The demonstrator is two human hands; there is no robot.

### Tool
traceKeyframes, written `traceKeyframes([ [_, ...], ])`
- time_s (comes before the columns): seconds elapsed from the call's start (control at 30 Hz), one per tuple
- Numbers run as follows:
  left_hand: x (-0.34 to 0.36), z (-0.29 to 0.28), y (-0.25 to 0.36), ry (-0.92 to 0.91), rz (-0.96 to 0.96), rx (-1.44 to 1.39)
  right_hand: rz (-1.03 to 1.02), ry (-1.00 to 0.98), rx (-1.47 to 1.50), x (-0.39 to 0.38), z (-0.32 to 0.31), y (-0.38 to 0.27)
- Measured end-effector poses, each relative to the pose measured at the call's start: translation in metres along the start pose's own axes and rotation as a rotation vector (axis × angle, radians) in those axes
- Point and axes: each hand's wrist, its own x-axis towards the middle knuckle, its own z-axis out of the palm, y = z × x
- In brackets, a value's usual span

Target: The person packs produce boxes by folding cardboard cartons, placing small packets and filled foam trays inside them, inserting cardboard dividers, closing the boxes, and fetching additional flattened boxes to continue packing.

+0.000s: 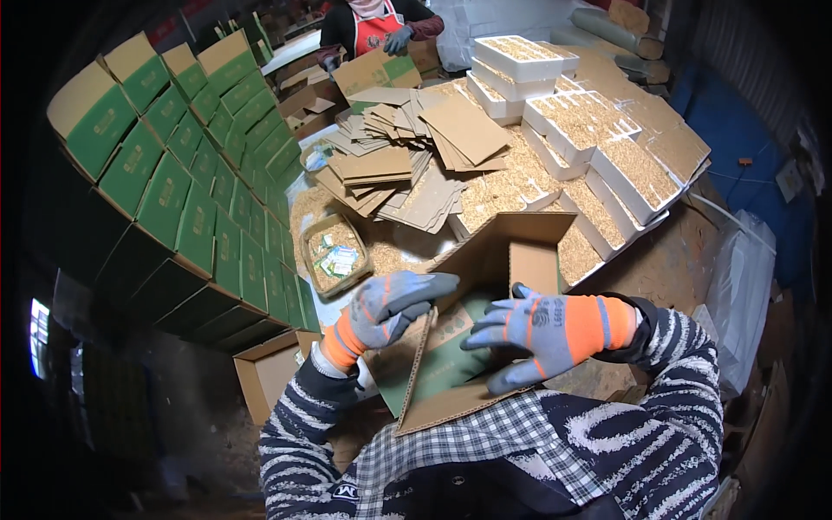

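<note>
Close to my body is a green and brown cardboard box [438, 373], held tilted with its flaps standing up. My left hand [387, 310], in a grey and orange glove, has its fingers bent over the upper edge of a flap on the box's left side. My right hand [546, 334], gloved the same way, lies over the box's right part. Its fingers are spread, pointing left across the inner side and the green panel. The lower part of the box and whatever is inside it are mostly hidden from me.
Green cartons [201, 227] stand in tall stacks on the left. Flat cardboard pieces [464, 130] lie heaped beyond the box. White trays [598, 121] of tan granules fill the right. A basket [364, 260] holds small packets. Across the table, a person in a red apron [374, 30] handles cardboard.
</note>
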Motion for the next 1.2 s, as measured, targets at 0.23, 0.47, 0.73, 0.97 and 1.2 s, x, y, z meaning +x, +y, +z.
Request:
traceKeyframes([
  [0.23, 0.02, 0.026, -0.006, -0.099, -0.074, 0.34, -0.104, -0.327, -0.104, -0.014, 0.016, 0.004],
  [0.47, 0.022, 0.069, -0.031, -0.17, -0.208, 0.875, -0.204, 0.06, 0.18, -0.009, -0.01, 0.049],
  [0.73, -0.081, 0.011, -0.037, 0.875, -0.669, -0.3, -0.183, 0.706, 0.044, -0.01, 0.001, 0.091],
  [0.97, -0.043, -0.038, 0.036, 0.495, -0.728, -0.261, -0.034, 0.834, 1.11, 0.11, 0.145, 0.109],
  [1.2, -0.087, 0.013, 0.005, -0.365, -0.893, 0.353, 0.376, -0.114, 1.532, 0.09, 0.144, 0.151],
])
